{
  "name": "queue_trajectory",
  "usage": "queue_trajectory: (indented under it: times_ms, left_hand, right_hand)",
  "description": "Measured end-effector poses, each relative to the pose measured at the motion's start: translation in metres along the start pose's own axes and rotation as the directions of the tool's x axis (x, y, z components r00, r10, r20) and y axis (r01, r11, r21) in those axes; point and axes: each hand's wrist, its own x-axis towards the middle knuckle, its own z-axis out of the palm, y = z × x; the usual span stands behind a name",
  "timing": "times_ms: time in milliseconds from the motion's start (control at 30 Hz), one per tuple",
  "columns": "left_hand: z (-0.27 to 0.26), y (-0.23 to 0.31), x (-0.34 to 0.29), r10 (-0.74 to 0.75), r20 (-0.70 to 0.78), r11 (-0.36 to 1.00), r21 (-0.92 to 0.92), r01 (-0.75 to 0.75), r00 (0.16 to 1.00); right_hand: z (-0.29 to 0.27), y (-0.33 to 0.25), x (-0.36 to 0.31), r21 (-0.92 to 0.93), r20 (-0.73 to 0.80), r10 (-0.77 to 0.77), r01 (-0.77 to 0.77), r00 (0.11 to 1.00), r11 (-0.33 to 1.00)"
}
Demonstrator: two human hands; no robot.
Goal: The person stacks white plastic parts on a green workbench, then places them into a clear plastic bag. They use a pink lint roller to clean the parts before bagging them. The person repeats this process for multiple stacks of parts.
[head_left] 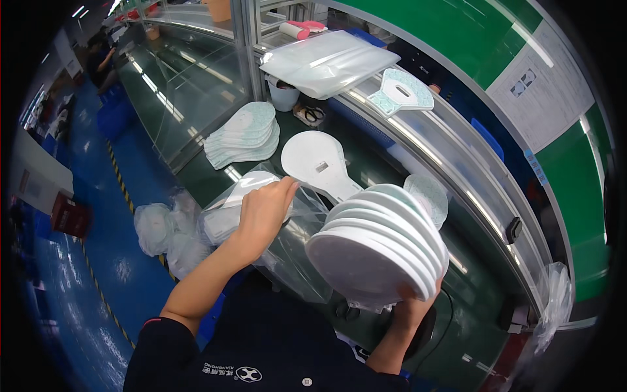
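Note:
My right hand point(418, 302) grips a stack of round white plastic panels point(369, 261) from below, tilted up in front of my chest. My left hand point(266, 212) is closed at the edge of a clear plastic bag point(300, 258), its fingertips pinched together. The bag hangs between my hands over the bench, with another white piece point(225, 212) showing through film beside my left wrist. Just beyond lies a white paddle-shaped panel point(312, 157) with a small slot. Farther left, several similar panels point(245, 130) with pale green patterned film lie fanned out.
A stack of clear bags point(330, 60) and one film-covered panel point(401, 90) rest on the far ledge. Scissors point(312, 114) lie by a white bucket point(283, 95). A round film-covered piece point(428, 196) sits behind the stack. Bagged pieces point(166, 228) stand at left.

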Motion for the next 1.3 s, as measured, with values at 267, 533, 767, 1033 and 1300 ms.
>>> queue_trajectory:
  times_ms: [267, 533, 767, 1033, 1300]
  left_hand:
    - [-0.014, 0.006, 0.01, 0.03, -0.01, 0.997, 0.069, -0.029, 0.999]
    - [0.003, 0.02, 0.017, 0.123, -0.086, 0.98, 0.168, -0.107, 0.989]
    - [-0.015, 0.037, -0.034, 0.214, 0.039, 0.956, 0.195, -0.218, 0.976]
    - [-0.046, 0.014, -0.082, 0.219, 0.107, 0.962, 0.143, -0.233, 0.97]
    - [-0.043, -0.029, -0.115, 0.003, 0.092, 0.963, -0.268, 0.022, 0.996]
  right_hand:
    - [0.064, 0.02, 0.006, -0.357, 0.342, 0.043, 0.088, 0.939, 0.93]
    - [0.112, 0.04, 0.002, -0.518, 0.525, -0.017, 0.335, 0.851, 0.787]
    - [0.162, 0.099, 0.01, -0.601, 0.647, 0.408, 0.102, 0.645, 0.793]
    - [0.187, 0.128, 0.013, -0.078, 0.578, 0.538, -0.615, 0.614, 0.785]
    - [0.192, 0.138, 0.004, 0.204, 0.655, 0.677, -0.941, 0.336, 0.27]
